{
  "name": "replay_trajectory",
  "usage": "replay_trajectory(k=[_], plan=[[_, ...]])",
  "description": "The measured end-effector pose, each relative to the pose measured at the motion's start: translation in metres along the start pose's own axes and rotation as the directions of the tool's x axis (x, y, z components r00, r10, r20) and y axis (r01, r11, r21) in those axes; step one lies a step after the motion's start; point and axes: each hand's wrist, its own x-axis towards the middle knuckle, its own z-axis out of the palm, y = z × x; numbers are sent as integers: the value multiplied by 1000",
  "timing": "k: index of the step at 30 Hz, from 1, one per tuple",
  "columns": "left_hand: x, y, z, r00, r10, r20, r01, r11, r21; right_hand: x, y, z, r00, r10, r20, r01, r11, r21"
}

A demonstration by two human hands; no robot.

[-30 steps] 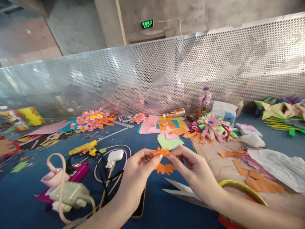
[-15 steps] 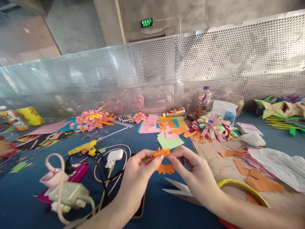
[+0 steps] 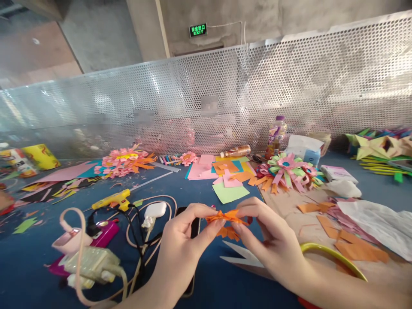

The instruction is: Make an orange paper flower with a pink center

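Between my two hands, near the middle of the view, is a fringed orange paper piece (image 3: 228,216). My left hand (image 3: 189,236) pinches its left side between thumb and fingers. On the other side my right hand (image 3: 268,234) pinches it too, also with thumb and fingers. A second orange fringed part (image 3: 229,233) shows just below the pinch; whether it joins the held piece I cannot tell. Scissors (image 3: 246,259) with blades apart lie under my right forearm, their yellow-rimmed handle partly covered. A phone (image 3: 195,227) is mostly hidden behind my left hand.
On the left are a yellow glue gun (image 3: 112,200), a magenta power strip (image 3: 104,234) and looping cables. Coloured paper sheets (image 3: 230,193), paper flowers (image 3: 286,167) and a bottle (image 3: 276,135) stand further back, before a perforated metal screen (image 3: 180,86). Orange scraps (image 3: 360,249) lie right.
The orange paper piece has tilted flatter between my fingers. My right hand has shifted slightly right and its fingers have moved over the piece's right end.
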Motion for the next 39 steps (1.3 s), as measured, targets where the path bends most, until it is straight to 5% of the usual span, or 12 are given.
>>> replay_trajectory(k=[9,31,39], plan=[[-2,2,-3,978,204,37,-206,972,113,-1,-4,-7,986,-154,66,158,986,-52],[-3,0,-4,990,142,29,-144,976,166,2,-7,-3,995,-89,49,92,993,-72],[-7,9,-2,920,377,104,-390,904,177,6,-13,-8,982,-150,115,158,985,-65]])
